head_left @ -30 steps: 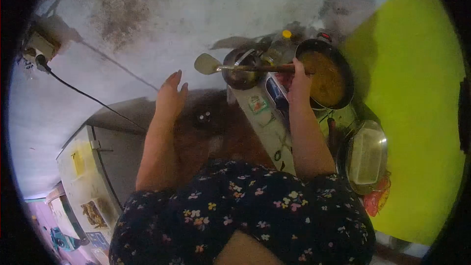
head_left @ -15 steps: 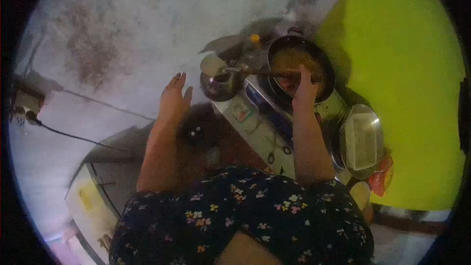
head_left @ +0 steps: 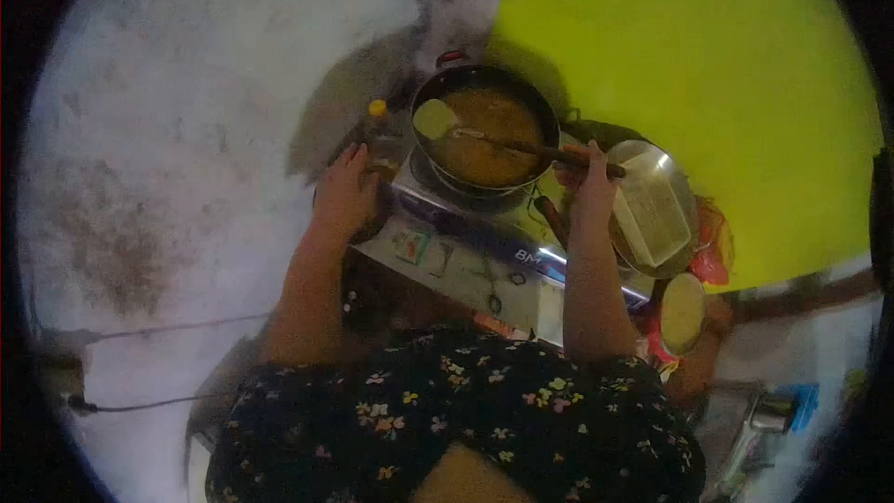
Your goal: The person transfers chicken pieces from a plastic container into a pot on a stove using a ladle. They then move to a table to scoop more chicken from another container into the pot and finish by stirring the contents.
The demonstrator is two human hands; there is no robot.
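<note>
My right hand (head_left: 587, 177) is closed around the brown handle of a long cooking utensil (head_left: 535, 147), to the right of the pan. Its flat, round, pale head (head_left: 435, 119) lies over the left inside edge of a dark pan (head_left: 551, 112) with orange-brown liquid (head_left: 494, 116) in it. To the left of the pan, my left hand (head_left: 345, 194) reaches forward with fingers stretched out, overlapping a dark round bowl (head_left: 374, 216). A bottle with a yellow cap (head_left: 377, 108) stands just beyond those fingers.
The pan sits on a silver stove (head_left: 447, 210). Scissors (head_left: 489, 284) and a small green-and-white packet (head_left: 410, 245) lie in front. On the right are a metal plate (head_left: 687, 188) with a pale rectangular tray (head_left: 656, 219), a red bag (head_left: 712, 242) and a round pale-topped container (head_left: 683, 314).
The view has swung to the right. The utensil's pale head has gone from above the dark bowl to the pan. My left hand has come from open air to the bowl.
</note>
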